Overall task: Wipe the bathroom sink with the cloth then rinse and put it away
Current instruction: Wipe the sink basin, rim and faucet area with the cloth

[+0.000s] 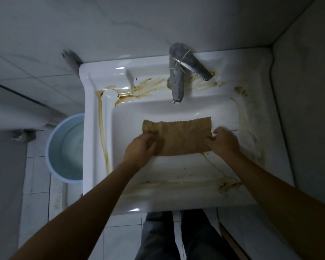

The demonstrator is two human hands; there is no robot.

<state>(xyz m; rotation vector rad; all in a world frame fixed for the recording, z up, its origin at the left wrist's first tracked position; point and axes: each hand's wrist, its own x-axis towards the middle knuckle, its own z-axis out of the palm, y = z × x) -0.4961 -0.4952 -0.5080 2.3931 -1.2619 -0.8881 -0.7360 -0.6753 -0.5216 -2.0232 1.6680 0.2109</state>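
Observation:
A white sink (94, 128) streaked with brown stains fills the middle of the view. A brown cloth (182, 136) is spread out over its basin. My left hand (141, 149) grips the cloth's left edge, and my right hand (224, 140) pinches its right edge. The cloth hangs stretched between the two hands. A dull metal faucet (176, 79) with a side lever, bound with a rubber band, stands at the sink's back rim, its spout above the cloth.
A light blue bucket (54, 147) holding water stands on the tiled floor left of the sink. Marble-look walls close in behind and on the right. My legs show below the sink's front edge.

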